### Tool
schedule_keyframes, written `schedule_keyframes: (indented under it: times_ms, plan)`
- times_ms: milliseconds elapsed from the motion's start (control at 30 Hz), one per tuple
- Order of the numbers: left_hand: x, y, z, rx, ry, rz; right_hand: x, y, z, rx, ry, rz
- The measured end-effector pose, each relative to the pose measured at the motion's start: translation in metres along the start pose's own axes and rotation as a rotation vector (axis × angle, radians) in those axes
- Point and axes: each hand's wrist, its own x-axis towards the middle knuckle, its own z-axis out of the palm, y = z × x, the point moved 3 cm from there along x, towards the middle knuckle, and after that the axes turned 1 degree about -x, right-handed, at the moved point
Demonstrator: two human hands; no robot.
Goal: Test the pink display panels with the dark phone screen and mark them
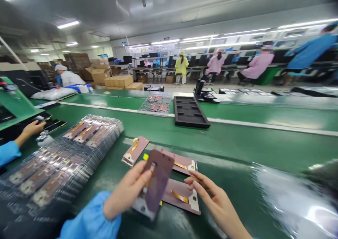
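My left hand (pixel 126 193) grips a dark brownish phone screen panel (pixel 157 181) and holds it tilted above the green belt (pixel 237 143). My right hand (pixel 213 202) reaches in from the right, fingers spread, its fingertips touching a pink panel (pixel 182 196) that lies flat on the belt. Two more pink panels (pixel 135 150) (pixel 185 163) with orange flex cables lie just beyond. A tall stack of clear plastic trays (pixel 66 158) holding similar panels sits to my left.
A black empty tray (pixel 190 112) and a clear tray with panels (pixel 156 105) lie further up the belt. A co-worker's hand (pixel 31 129) in a blue sleeve works at the far left. Shiny plastic film (pixel 295 200) lies at right. Several people sit at benches behind.
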Motion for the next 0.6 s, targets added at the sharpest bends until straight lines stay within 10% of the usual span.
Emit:
schedule_keyframes:
  times_ms: [100, 200, 467, 600]
  plan:
    - [-0.018, -0.041, 0.048, -0.156, -0.279, -0.139, 0.003, -0.007, -0.001, 0.154, 0.032, 0.105]
    - [-0.022, -0.066, 0.071, -0.303, -0.320, -0.192, 0.004, -0.001, -0.003, 0.060, 0.088, 0.118]
    - [-0.006, -0.095, 0.066, -0.103, -0.058, -0.113, -0.016, -0.037, 0.015, -0.597, 0.219, -0.658]
    - [0.002, -0.096, 0.062, -0.080, -0.083, -0.101, -0.020, -0.050, 0.023, -0.330, 0.041, -0.580]
